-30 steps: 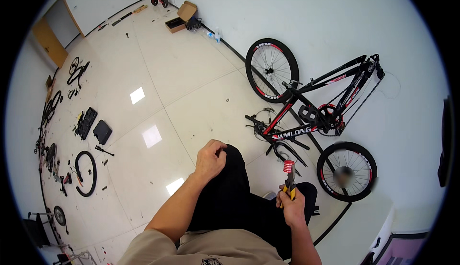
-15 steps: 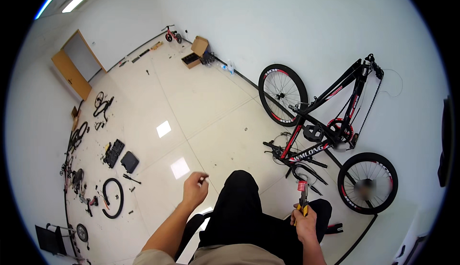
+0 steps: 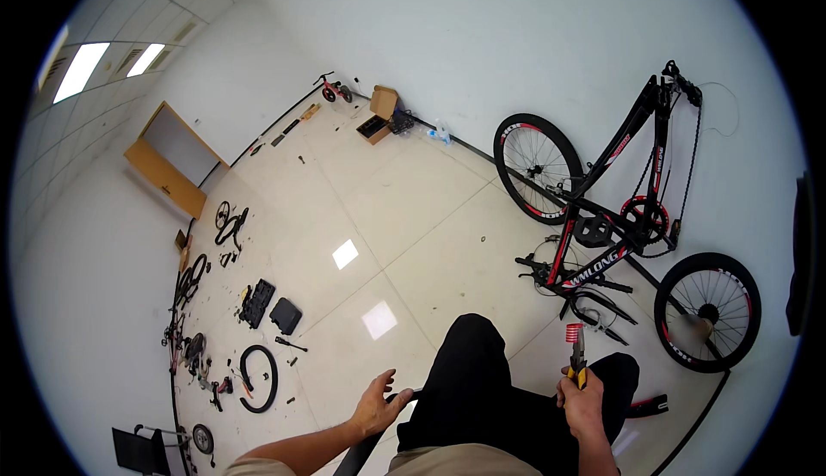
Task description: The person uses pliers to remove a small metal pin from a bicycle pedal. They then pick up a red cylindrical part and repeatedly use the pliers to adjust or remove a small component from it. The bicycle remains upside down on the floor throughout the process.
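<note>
My right hand [image 3: 583,404] is closed around the yellow and black handles of a pair of pliers [image 3: 578,362], above my right knee. A short red coil spring [image 3: 574,332] is at the tips of the jaws, apparently gripped there. My left hand [image 3: 379,403] is beside my left thigh, with its fingers apart and nothing visible in it. It is over or against a black armrest [image 3: 366,452]; contact cannot be made out. Ahead to the right, a black and red bicycle frame [image 3: 607,261] leans at the wall, without its wheels fitted.
Two bicycle wheels [image 3: 561,121] [image 3: 707,261] lean along the right wall. A black fork [image 3: 602,308] lies near the frame. On the left floor are an open tool case [image 3: 257,302], a black case [image 3: 286,315], a tyre [image 3: 274,381] and several bike parts. A cardboard box [image 3: 373,129] stands farther back.
My left hand has come down toward the armrest, and its bent fingers have spread. My right hand still holds the pliers with the spring. The view has turned left.
</note>
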Demonstrator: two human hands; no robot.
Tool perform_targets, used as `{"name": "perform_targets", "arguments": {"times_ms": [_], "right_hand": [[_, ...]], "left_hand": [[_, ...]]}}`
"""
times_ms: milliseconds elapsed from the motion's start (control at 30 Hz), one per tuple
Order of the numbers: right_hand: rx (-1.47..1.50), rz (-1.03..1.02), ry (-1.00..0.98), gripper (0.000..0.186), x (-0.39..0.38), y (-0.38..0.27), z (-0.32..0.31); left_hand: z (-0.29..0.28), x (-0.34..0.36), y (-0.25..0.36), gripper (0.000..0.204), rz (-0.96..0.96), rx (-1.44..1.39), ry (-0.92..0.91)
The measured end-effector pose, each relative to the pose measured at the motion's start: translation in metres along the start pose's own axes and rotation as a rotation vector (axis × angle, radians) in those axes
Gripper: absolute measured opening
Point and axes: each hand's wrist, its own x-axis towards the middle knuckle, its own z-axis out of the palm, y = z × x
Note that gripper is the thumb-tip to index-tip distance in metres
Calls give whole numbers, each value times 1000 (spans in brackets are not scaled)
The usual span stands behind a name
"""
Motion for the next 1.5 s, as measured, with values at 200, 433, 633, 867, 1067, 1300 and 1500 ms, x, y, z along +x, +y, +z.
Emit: {"name": "perform_targets", "arguments": {"times_ms": [200,433,633,867,1067,1300,1500], "right_hand": [[-70,10,-7,17,3,6,-4],[-273,9,40,26,12,23,-6],[-402,-32,37,26,8,18,-7],[-386,-118,55,25,9,19,-7],[-360,-44,40,28,10,19,-9],[-400,-47,49,28,5,14,-8],[-403,-25,54,29,4,8,-6]], "left_hand": [[-1,3,-2,83,-27,-35,-25],[-2,3,-3,82,-43,-107,-44],[0,6,-7,81,-37,-129,-64],[1,8,-12,82,-45,-129,-79],[2,9,-13,81,-29,-113,-71],[1,8,-9,79,-41,-84,-89],[-3,6,-3,79,-59,-73,-91]]}}
